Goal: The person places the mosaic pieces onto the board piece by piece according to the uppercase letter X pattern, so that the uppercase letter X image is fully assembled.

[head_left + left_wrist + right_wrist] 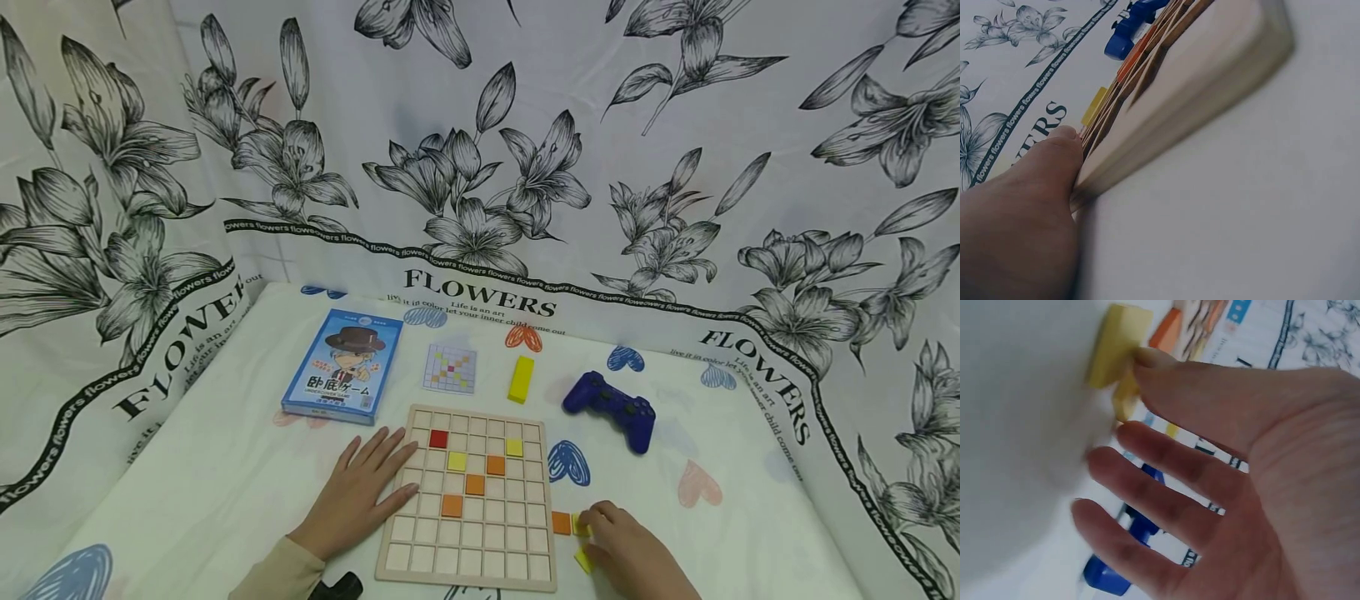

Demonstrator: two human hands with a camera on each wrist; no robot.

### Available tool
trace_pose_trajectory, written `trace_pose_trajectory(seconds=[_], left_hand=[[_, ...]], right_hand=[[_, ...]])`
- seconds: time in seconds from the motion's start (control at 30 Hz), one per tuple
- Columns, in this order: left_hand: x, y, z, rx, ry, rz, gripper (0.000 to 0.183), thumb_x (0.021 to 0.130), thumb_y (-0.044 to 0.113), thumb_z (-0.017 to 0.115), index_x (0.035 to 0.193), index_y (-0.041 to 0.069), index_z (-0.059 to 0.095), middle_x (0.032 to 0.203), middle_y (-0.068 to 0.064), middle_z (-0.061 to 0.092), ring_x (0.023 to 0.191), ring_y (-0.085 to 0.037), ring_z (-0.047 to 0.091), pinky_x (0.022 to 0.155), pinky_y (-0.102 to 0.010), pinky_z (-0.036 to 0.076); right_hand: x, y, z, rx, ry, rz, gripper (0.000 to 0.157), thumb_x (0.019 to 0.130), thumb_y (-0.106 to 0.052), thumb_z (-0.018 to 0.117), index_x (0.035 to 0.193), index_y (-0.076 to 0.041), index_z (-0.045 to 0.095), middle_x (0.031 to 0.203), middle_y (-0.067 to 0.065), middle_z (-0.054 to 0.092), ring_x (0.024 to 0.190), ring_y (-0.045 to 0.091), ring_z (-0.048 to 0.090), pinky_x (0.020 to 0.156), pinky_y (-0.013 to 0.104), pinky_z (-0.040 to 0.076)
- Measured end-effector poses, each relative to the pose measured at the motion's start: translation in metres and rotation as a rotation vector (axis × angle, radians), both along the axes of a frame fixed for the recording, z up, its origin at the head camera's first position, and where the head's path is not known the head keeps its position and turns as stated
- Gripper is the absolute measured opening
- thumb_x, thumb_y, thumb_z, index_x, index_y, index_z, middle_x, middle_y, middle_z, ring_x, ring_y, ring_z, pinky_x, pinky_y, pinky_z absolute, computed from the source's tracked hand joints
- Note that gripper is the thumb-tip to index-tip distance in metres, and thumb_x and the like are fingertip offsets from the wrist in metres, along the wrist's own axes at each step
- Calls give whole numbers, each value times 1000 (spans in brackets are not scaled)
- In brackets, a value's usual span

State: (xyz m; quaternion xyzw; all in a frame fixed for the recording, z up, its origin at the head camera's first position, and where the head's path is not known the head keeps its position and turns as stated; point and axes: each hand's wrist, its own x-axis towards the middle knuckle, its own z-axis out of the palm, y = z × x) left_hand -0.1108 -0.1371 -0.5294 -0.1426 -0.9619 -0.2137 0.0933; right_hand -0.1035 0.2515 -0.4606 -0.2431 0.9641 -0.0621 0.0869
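A wooden grid board point(429, 552) lies on the cloth, with red, yellow and orange square tiles in some cells. My left hand point(367, 483) rests spread at the board's left edge, its thumb touching the frame; the left wrist view shows this thumb point(1054, 153) against the edge. Beyond the board's right edge, my right hand point(626, 546) is over loose tiles: an orange tile point(561, 522), a yellow tile point(577, 525) and a lower yellow tile point(582, 561). In the right wrist view, its thumb and fingers are apart, the thumb tip by the nearer yellow tile point(1116, 344).
Behind the board lie a blue game box point(345, 367), a small card with a coloured grid pattern point(450, 368) and a yellow block point(521, 379). A blue game controller point(611, 408) lies to the right. Flower-printed fabric point(480, 167) hangs behind.
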Motion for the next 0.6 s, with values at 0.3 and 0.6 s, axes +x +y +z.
trace_pose_trajectory(seconds=[0.3, 0.6], left_hand=[[0, 0, 1, 11, -2, -3, 63, 92, 59, 49, 144, 23, 45, 153, -2, 37, 143, -28, 27, 118, -52, 11], [0, 0, -1, 11, -6, 1, 63, 92, 59, 49, 145, 25, 44, 153, 0, 37, 144, -27, 27, 118, -51, 10]], right_hand=[[-5, 3, -10, -86, 252, 126, 27, 77, -7, 77, 95, -20, 62, 99, -10, 60, 85, 7, 58, 75, 22, 55], [-15, 3, -9, -59, 151, 76, 21, 81, -12, 75, 97, -20, 63, 94, -12, 60, 80, 4, 55, 76, 25, 55]])
